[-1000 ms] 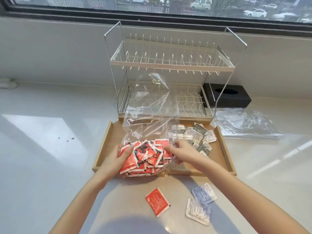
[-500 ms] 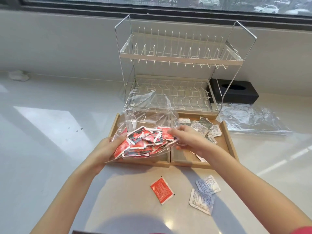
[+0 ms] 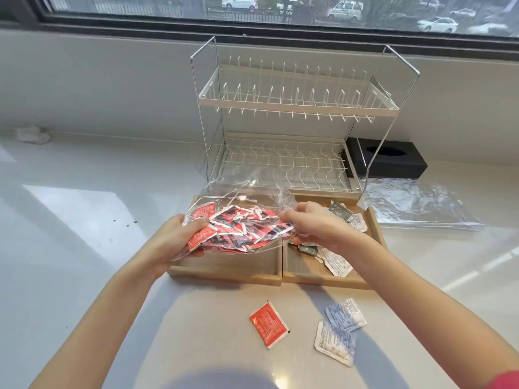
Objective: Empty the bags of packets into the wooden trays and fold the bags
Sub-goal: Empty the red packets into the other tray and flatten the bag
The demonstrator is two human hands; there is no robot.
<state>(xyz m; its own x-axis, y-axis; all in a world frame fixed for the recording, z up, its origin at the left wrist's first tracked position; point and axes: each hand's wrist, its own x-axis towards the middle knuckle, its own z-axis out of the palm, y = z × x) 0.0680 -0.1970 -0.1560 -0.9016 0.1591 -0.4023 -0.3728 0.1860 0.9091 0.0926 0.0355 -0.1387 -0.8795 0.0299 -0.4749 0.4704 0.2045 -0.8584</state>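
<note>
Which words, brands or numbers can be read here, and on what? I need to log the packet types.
None can be quoted.
Loose red packet on the counter: white print, too small to read.
Two white packets beside it: blue print, blurred.
Red packets in the clear bag held by the left hand and right hand: print illegible.
Packets in the right wooden tray: unreadable.
</note>
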